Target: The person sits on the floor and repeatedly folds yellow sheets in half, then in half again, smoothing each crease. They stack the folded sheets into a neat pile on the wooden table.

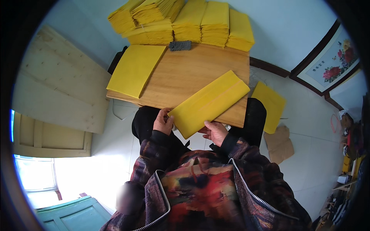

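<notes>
A long folded bundle of yellow paper (208, 106) lies slantwise over the front right of the wooden table, its near end sticking out past the edge toward me. My left hand (163, 122) pinches its near left corner, thumb on top. At the lower right side my right hand (217, 133) grips the edge, with the thumb above and the fingers partly hidden beneath. A flat stack of yellow sheets (137, 70) rests at the table's left side, apart from both hands.
Several piles of folded yellow paper (187, 21) line the back of the wooden table (185, 73), with a grey cloth-like block (180, 46) before them. On the floor at right lie a yellow sheet (268, 106) and brown cardboard (278, 145). A framed flower picture (331, 61) leans by the wall.
</notes>
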`<state>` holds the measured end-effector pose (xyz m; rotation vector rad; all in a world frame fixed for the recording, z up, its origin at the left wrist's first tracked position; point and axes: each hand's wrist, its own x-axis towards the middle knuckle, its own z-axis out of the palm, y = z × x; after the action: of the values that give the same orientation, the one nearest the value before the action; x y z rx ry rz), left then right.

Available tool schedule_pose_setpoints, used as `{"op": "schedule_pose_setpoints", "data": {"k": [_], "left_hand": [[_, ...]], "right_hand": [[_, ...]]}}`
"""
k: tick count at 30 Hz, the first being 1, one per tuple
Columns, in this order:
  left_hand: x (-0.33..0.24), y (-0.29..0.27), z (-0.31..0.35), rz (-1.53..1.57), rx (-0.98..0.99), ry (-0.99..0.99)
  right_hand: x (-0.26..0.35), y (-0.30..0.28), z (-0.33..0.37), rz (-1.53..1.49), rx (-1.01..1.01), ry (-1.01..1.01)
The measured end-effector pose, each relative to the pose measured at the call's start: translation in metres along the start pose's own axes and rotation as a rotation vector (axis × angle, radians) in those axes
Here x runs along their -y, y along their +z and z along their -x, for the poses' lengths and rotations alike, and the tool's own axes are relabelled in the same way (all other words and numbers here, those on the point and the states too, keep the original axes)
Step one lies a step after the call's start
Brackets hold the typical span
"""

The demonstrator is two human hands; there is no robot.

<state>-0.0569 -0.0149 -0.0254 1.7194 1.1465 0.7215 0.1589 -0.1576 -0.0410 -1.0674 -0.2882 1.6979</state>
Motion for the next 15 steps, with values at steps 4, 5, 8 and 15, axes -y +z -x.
{"op": "schedule_pose_setpoints", "data": {"k": [4, 5, 8, 15], "left_hand": [[0.025, 0.008, 0.0, 0.564, 0.056, -0.069], [0.03, 0.004, 0.002, 0.581, 0.117, -0.148], [0.034, -0.01, 0.012, 0.564, 0.401, -0.36], [0.011, 0.007, 0.01, 0.593, 0.576, -0.326]], "right_hand": [[0.002, 0.002, 0.007, 0.018, -0.071, 0.003], [0.003, -0.001, 0.01, 0.055, -0.093, 0.025], [0.006, -0.011, 0.023, 0.12, -0.156, 0.04], [0.006, -0.013, 0.03, 0.099, -0.206, 0.009]]}}
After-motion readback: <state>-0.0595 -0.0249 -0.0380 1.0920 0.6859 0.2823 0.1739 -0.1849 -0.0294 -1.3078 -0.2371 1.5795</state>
